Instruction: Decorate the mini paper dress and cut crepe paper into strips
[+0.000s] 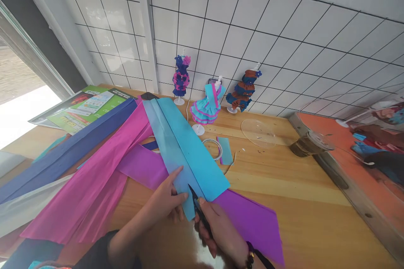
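Note:
My right hand (217, 227) grips black-handled scissors (199, 211), whose dark blades lie at the near end of a light blue paper strip (172, 147). The strip's near edge sits in my left hand (170, 195), thumb and index finger on top and the other fingers curled below. Beside the strip, a brighter turquoise folded paper (189, 147) runs back toward the wall. Purple paper (252, 222) lies under its near end and to the right. To the left, a pink paper sheet (97, 168) spreads diagonally across the table.
Three small stands hold paper dresses: navy-and-pink (181, 77), turquoise (206, 107) and brown-and-blue (244, 90). A tape roll (220, 151) lies before them. A clear disc (257, 132) and a dark cup (311, 143) stand right. Blue paper (72, 147) and a green printed sheet (67, 122) lie left.

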